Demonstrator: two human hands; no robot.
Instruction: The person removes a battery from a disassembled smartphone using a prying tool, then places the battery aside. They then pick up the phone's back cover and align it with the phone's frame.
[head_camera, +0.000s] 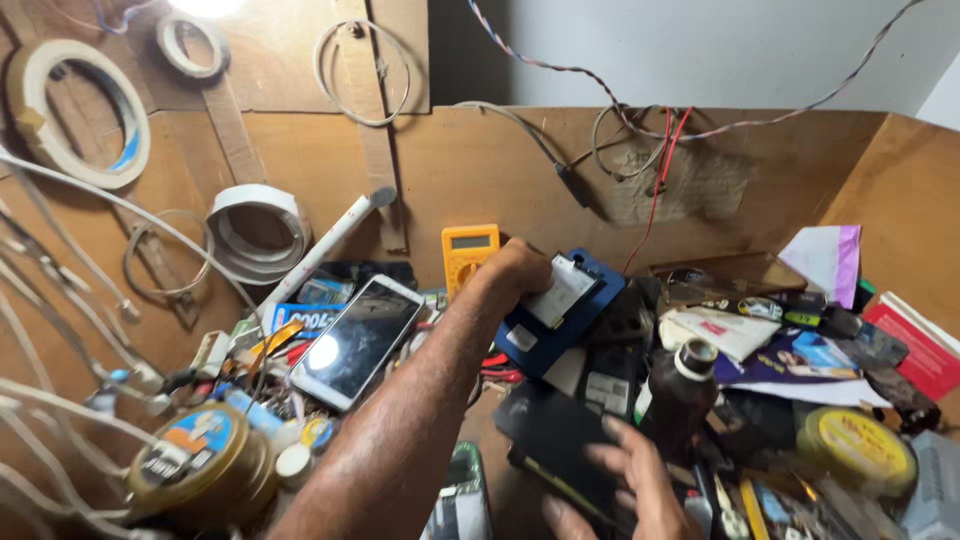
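left grip (515, 268): closed round top edge of blue phone (560, 310)
right grip (630, 480): fingers spread, flat on black phone (560, 440)
beside right grip: dark bottle (680, 395)
left of left grip: yellow meter (468, 254), white phone (355, 340)

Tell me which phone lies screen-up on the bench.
The white-framed phone left of the left hand, its glass reflecting the lamp. The blue-cased one under that hand shows its opened back.

head cam | looks down and forward | close over cluttered bench (500, 440) | faces plywood back wall (480, 170)
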